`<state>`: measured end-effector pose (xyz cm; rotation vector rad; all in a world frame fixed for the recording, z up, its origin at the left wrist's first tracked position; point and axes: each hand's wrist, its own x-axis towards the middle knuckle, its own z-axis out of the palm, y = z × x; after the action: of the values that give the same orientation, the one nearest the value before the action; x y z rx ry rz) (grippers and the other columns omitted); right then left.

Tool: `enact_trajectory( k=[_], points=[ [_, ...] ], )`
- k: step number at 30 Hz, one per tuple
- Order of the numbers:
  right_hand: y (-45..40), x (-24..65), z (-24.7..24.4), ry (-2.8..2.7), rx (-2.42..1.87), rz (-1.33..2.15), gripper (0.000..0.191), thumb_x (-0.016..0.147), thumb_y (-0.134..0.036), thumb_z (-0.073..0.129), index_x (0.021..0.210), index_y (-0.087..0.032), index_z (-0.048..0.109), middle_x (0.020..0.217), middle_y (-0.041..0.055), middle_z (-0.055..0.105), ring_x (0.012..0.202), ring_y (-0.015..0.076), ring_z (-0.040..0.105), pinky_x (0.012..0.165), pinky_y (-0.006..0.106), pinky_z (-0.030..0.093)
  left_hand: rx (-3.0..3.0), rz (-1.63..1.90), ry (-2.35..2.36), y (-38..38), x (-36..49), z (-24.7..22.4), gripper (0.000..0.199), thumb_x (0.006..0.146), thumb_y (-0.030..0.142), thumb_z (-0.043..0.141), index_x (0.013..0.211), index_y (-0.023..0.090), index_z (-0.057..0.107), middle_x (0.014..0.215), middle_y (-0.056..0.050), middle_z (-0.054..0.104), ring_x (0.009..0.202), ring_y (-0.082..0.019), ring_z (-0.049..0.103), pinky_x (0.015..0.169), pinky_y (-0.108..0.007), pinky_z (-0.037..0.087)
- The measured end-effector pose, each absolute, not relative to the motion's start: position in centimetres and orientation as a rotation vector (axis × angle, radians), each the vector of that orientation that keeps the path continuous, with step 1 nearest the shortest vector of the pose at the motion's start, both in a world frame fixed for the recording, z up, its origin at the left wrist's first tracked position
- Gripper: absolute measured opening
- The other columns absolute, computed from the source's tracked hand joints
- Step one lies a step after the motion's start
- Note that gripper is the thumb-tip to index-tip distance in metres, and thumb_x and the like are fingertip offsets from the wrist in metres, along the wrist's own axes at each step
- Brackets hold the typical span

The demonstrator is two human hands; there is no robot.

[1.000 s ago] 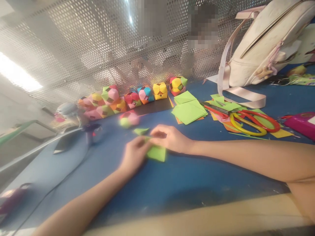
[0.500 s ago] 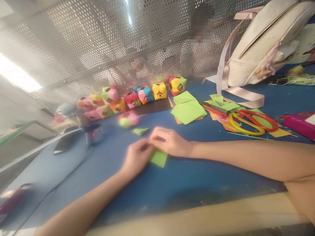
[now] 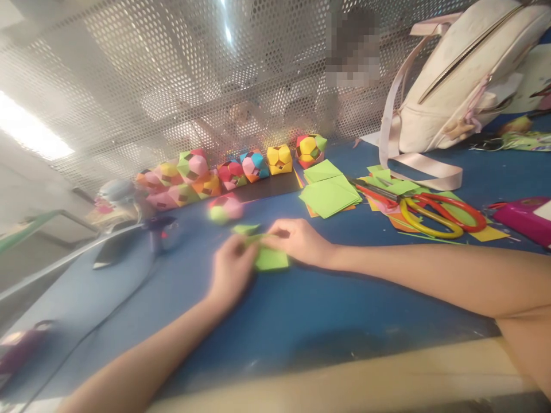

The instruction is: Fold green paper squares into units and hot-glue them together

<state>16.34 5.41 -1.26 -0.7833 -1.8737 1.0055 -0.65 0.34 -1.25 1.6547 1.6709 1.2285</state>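
A small green paper (image 3: 272, 260) is held between my two hands, low over the blue table (image 3: 344, 287). My left hand (image 3: 233, 267) pinches its left side, and my right hand (image 3: 300, 241) grips its upper right edge. Just behind my fingers lies a small folded green piece (image 3: 245, 229). A pink, red and green paper ball (image 3: 226, 209) sits farther back. To the right of my hands is a stack of green paper squares (image 3: 329, 195) with some orange edges under it.
Several folded paper balls (image 3: 253, 166) line the perforated metal screen (image 3: 172, 74). Right: scissors (image 3: 434, 217) on paper scraps, a white backpack (image 3: 447, 86), a magenta item (image 3: 523, 218). Left: a phone-like dark object (image 3: 117, 248) and a cable (image 3: 124, 310). A blurred person shows behind the screen.
The green paper has turned and moved up and left between my hands. My left hand has shifted slightly left, its fingers now farther from my right hand's.
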Motion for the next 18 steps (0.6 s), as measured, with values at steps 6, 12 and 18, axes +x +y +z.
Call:
enact_trajectory(
  k=[6,12,18],
  points=[
    [5.45,16.33,-1.44,-1.874,-0.788,0.995,0.024,0.078,-0.032,0.060,0.063,-0.014,0.061,0.063,0.0018,0.062,0.059,0.0117,0.053,0.056,0.023,0.041,1.676,1.155,1.676,0.46,-0.35,-1.09,0.018,0.073,0.033,0.062,0.078,0.016,0.063,0.077,-0.003,0.065,0.070,-0.015,0.057,0.064,-0.025,0.044],
    [5.47,16.25,-1.42,-1.897,-0.682,0.887,0.015,0.081,-0.030,0.059,0.077,-0.016,0.064,0.076,0.0027,0.063,0.070,0.0130,0.056,0.066,0.024,0.044,1.699,1.254,1.706,0.38,-0.13,-0.85,0.012,0.073,0.030,0.062,0.074,0.018,0.061,0.082,-0.002,0.065,0.076,-0.015,0.057,0.070,-0.026,0.044],
    [5.72,16.24,-1.88,-2.053,-0.573,0.643,0.016,0.084,-0.022,0.056,0.071,-0.017,0.065,0.073,0.0022,0.065,0.071,0.0132,0.057,0.071,0.026,0.040,1.738,1.157,1.718,0.49,-0.13,-0.85,0.009,0.073,0.026,0.059,0.078,0.018,0.060,0.079,-0.001,0.063,0.070,-0.014,0.055,0.064,-0.023,0.041]
  ],
)
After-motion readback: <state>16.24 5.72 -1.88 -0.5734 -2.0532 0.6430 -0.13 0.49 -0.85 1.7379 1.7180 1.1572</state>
